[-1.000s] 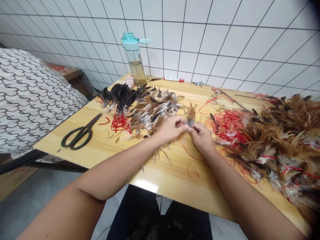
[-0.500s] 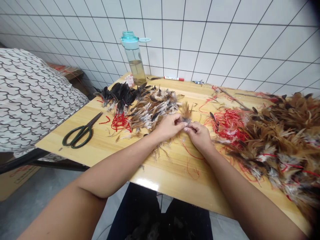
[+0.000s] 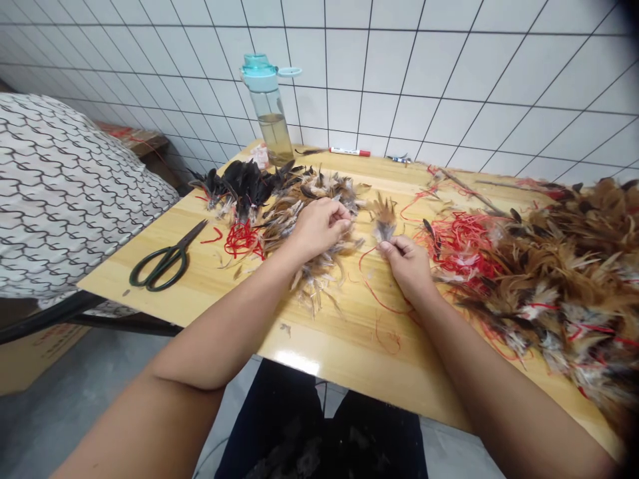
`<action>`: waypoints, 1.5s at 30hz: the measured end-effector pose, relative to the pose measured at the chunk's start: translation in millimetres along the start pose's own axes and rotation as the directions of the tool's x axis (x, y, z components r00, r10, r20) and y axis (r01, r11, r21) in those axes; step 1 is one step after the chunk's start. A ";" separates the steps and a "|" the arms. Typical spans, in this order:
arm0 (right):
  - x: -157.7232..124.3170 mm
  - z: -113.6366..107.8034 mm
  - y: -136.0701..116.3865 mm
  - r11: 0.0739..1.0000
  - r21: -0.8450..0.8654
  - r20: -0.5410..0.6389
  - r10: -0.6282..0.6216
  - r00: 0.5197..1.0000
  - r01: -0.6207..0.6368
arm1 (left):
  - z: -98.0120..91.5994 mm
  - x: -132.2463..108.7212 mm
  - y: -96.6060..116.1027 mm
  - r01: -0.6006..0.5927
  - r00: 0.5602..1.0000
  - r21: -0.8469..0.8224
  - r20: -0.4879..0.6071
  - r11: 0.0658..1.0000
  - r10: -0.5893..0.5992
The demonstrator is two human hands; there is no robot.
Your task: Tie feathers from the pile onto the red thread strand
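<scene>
My right hand (image 3: 410, 266) pinches the base of a small brown and grey feather bundle (image 3: 385, 216), its tips fanned upward. Beside that hand a thin red string (image 3: 370, 286) curves down across the table. My left hand (image 3: 322, 227) is over the pile of loose brown and white feathers (image 3: 279, 223), its fingers curled in; whatever may be between them is hidden. Black feathers (image 3: 244, 183) lie just behind that pile, and a red string tangle (image 3: 243, 239) is at its left.
Green-handled scissors (image 3: 164, 263) lie on the wooden table (image 3: 319, 346) at left. A water bottle (image 3: 272, 116) and a red-and-white marker (image 3: 349, 152) are by the tiled wall. Tied feather bundles (image 3: 564, 286) and red string (image 3: 464, 246) heap up on the right. Patterned cloth (image 3: 74, 206) is at far left.
My hands have parted. The left has moved away leftward onto the feather pile, while the right keeps the feather bundle, which now shows more fully.
</scene>
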State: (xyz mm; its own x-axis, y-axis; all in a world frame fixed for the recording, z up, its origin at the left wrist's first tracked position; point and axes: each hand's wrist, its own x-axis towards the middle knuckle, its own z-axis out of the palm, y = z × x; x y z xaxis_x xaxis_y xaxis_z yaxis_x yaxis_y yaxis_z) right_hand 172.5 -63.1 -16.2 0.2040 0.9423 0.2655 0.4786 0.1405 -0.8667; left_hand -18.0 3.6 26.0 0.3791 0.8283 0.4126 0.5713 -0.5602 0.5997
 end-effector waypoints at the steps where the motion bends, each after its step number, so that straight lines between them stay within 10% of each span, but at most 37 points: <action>1: -0.1 -0.1 0.0 1.000 -0.001 -0.006 0.009 1.000 -0.009 | -0.9 -0.1 -1.2 -0.032 0.999 0.071 0.030 0.997 0.030; 11: -1.1 0.0 0.2 0.998 -0.056 -0.042 -0.027 0.999 0.025 | 26.9 -13.7 4.8 -0.172 0.968 0.382 0.236 0.908 0.084; 45: 0.1 -1.5 6.5 0.961 -0.226 -0.051 -0.174 0.983 0.159 | 10.1 -9.9 8.3 -0.475 0.862 0.242 0.319 0.846 0.393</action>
State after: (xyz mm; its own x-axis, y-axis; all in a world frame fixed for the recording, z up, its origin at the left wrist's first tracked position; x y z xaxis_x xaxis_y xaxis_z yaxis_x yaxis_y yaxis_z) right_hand 176.9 -62.6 -21.2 0.1609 0.8867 0.4335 0.6850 0.2159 -0.6958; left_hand -9.7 -9.2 19.9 0.7836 0.4967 0.3731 0.4793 -0.8655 0.1455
